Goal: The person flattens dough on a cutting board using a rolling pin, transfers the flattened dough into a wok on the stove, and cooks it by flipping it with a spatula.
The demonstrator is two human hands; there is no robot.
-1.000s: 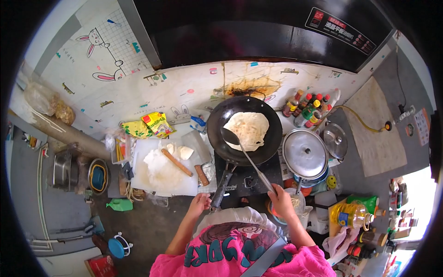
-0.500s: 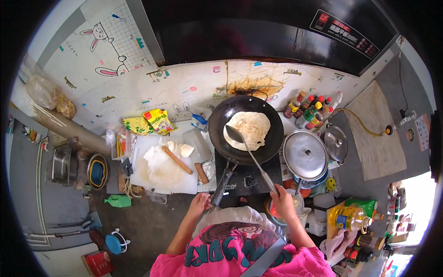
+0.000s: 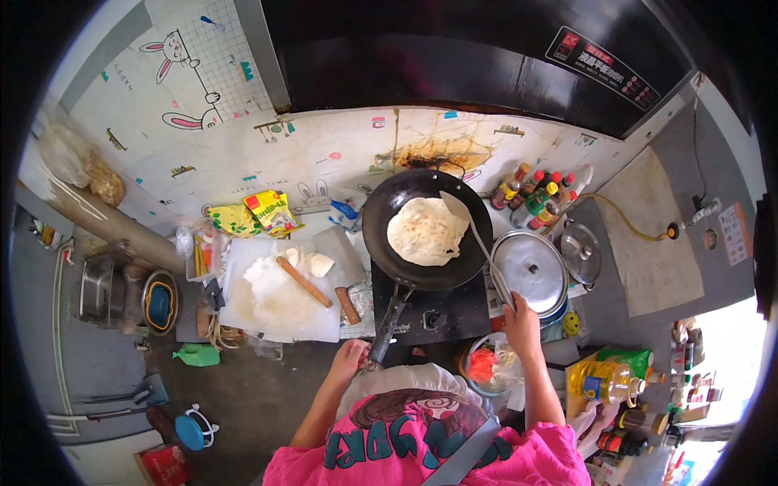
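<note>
A round flatbread (image 3: 428, 232) with pale brown spots lies in a black wok (image 3: 379, 253) on the cooktop. My right hand (image 3: 523, 324) is closed around the handle of a metal spatula (image 3: 496, 271). The spatula's blade rests at the upper right edge of the flatbread; I cannot tell whether it reaches beneath it. My left hand (image 3: 350, 356) is closed right beside the end of the wok handle (image 3: 389, 324). Whether its fingers grip that handle is hidden.
Left of the wok, a white board (image 3: 243, 314) bears flour, dough pieces and a rolling pin (image 3: 304, 281); a cleaver (image 3: 340, 259) lies at its right edge. To the right stand a lidded pot (image 3: 531, 267), another lid (image 3: 580, 253) and several sauce bottles (image 3: 538, 207).
The spatula has swung from the flatbread's left part to its upper right edge. My right hand has moved right and up with it. My left hand stays by the wok handle.
</note>
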